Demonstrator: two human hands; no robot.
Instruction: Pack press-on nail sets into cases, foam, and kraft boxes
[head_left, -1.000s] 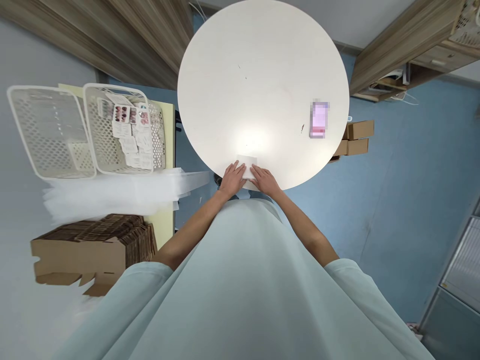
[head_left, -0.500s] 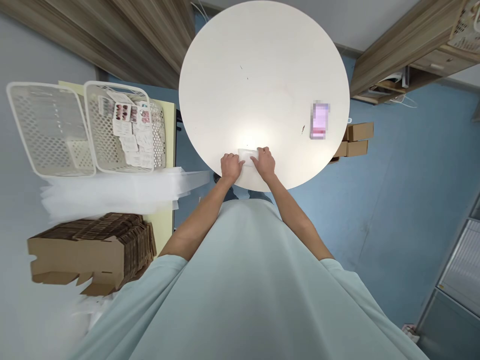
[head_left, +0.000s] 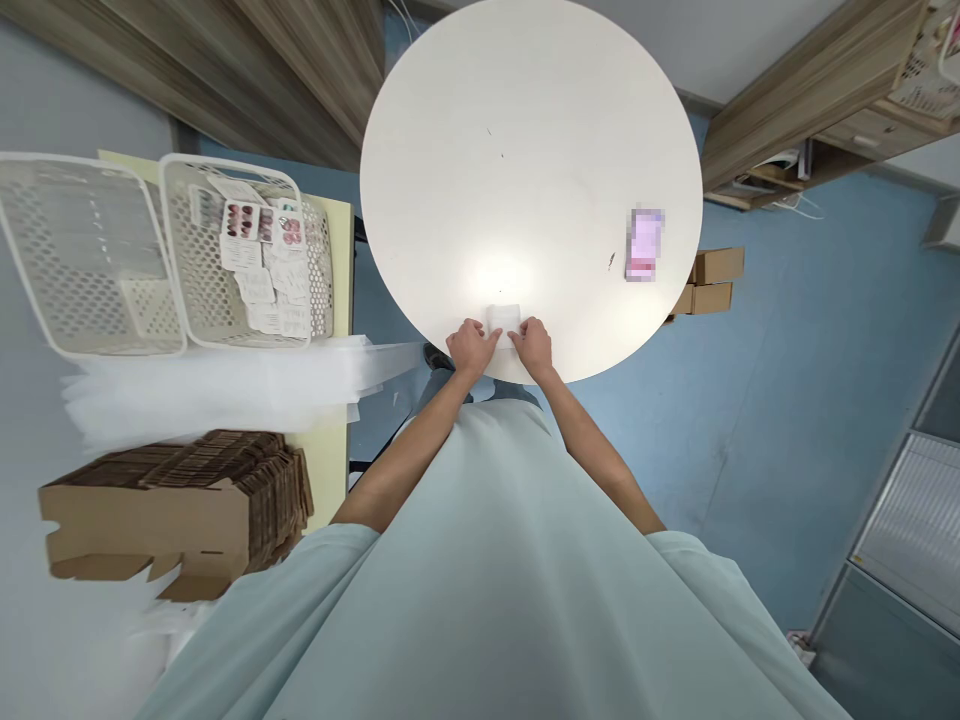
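Observation:
A small white folded foam packet (head_left: 504,318) lies near the front edge of the round white table (head_left: 525,120). My left hand (head_left: 472,348) grips its left side, fingers curled and thumb pressed at the lower corner. On the opposite side my right hand (head_left: 533,347) pinches the packet with thumb and bent fingers. Both thumbs point inward across its near edge. What is wrapped inside, if anything, is hidden.
A blurred pink-purple rectangular item (head_left: 644,245) lies on the table's right. At left, a yellow side table (head_left: 340,265) bears a white basket (head_left: 180,300) of carded press-on nails, white foam sheets (head_left: 225,385) and flattened cardboard boxes (head_left: 150,515). Small cartons (head_left: 712,280) stand beyond the table's right edge.
The packet now looks narrower and more squarely folded. My left hand has shifted right and slightly toward me; my right hand has also drawn a little nearer my body.

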